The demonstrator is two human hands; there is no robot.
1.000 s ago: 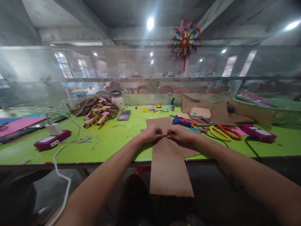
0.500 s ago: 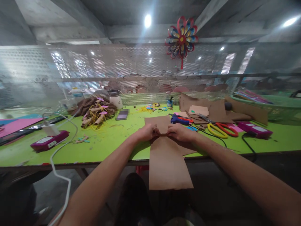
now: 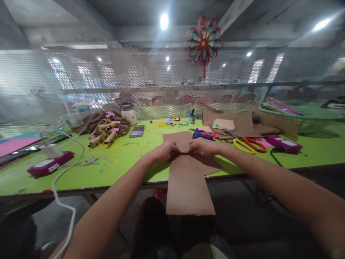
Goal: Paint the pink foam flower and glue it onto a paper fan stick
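Observation:
A long sheet of brown paper [image 3: 190,189] hangs over the near edge of the green table toward my lap. Across its upper part runs a narrow crosswise fold or roll, pinched between my two hands. My left hand [image 3: 167,150] is closed on the left end of that fold, and my right hand [image 3: 199,146] is closed on the right end. Another piece of brown paper [image 3: 176,136] lies flat just beyond my fingers. Beside my right hand rests a blue-handled tool [image 3: 201,134], probably a glue gun.
Scissors with yellow and red handles [image 3: 249,144] and a purple power strip [image 3: 284,144] lie to the right, before brown cardboard [image 3: 242,122] and a green basket [image 3: 309,120]. At left are paper rolls with yellow string [image 3: 109,133], another purple power strip [image 3: 51,163] and a white cable [image 3: 61,205].
The view has turned slightly right, so everything sits a little further left. Both hands keep their pinch on the brown paper, with little visible movement.

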